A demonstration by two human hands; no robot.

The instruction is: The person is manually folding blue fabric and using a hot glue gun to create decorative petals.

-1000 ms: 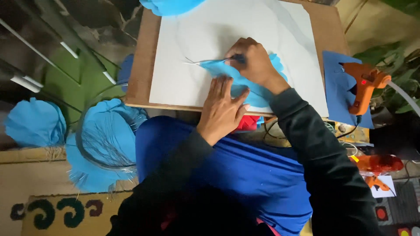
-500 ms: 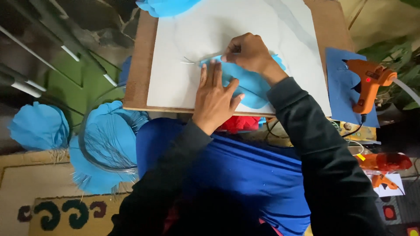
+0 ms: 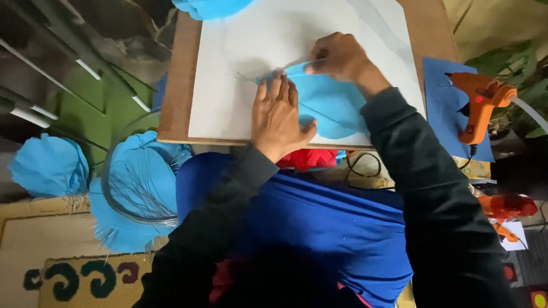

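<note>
— Fingers? My left hand lies flat, holding down the blue paper petal, centre frame; my right hand pinches a thin wire.
— Handling?
— Light, floppy, probably tears easily; hold its edge.

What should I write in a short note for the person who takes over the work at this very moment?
Left hand: flat, pressing the light blue paper piece onto the white sheet on the wooden board.
Right hand: at the piece's top edge, pinching a thin wire; grip unclear.
Orange glue gun: on dark blue paper, right of the board.
Done: piece laid on sheet.
Left: cannot tell if the wire is fixed.
</note>
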